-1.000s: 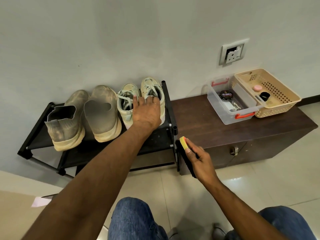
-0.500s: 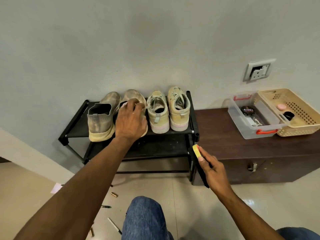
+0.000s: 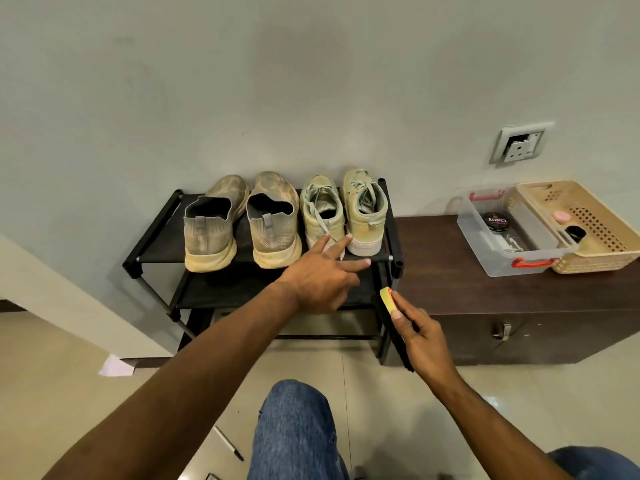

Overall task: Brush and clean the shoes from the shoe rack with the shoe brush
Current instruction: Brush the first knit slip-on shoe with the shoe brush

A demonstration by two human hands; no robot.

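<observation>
Colour/material: pale mint canvas, dusty, on the two lace-up sneakers (image 3: 343,211) at the right end of the shoe rack (image 3: 152,237); grey knit on the two slip-on shoes (image 3: 242,221) to their left. All four stand heels toward me on the top shelf.
Left hand (image 3: 320,277): I see it reaching out over the rack front, fingers (image 3: 346,239) straight and spread, tips at the heel of the left sneaker. It holds nothing. Whether the tips touch the heel or sit just short of it, I cannot say from this angle.
Right hand (image 3: 422,336): curled round the shoe brush (image 3: 389,301), yellow back uppermost, dark bristles facing left, held in front of the rack's right post.
Step (my judgement): choosing and picking up a sneaker; brushing not yet begun.
Handling (judgement): the sneaker should be light, soft-walled, with a stiffer rubber sole. I would take it by the heel counter or with the hand slipped inside the opening, so the upper stays firm under the bristles. Loose laces may snag.
Surroundings: dark wooden cabinet surface (image 3: 450,271) to the right carries a clear plastic box (image 3: 491,258) with a polish tin (image 3: 497,221) inside, and a beige basket (image 3: 595,251).
</observation>
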